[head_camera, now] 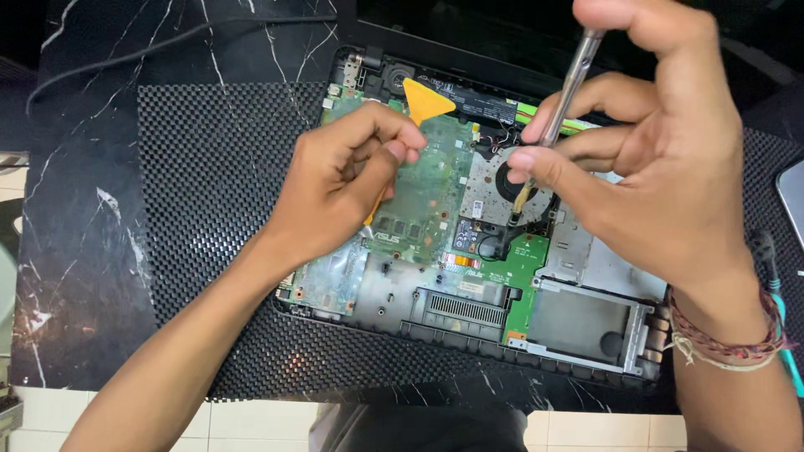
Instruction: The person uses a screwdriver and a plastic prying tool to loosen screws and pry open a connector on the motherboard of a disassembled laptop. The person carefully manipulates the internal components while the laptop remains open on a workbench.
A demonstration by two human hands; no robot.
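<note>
An opened laptop base [469,314] lies on a black mesh mat, its green circuit board [423,197] and cooling fan [511,180] exposed. My left hand [347,180] rests on the board and pinches an orange triangular pry pick [425,100], whose tip sticks up past my fingers. My right hand [645,142] holds a slim metal screwdriver [569,84] upright, its tip down beside the fan. A braided wristband sits on my right wrist.
The black mesh mat [209,209] covers a dark marble-patterned tabletop [75,251]. A black cable [126,54] runs across the top left. A teal-handled tool [783,326] lies at the right edge. White floor tiles [268,423] show below the table.
</note>
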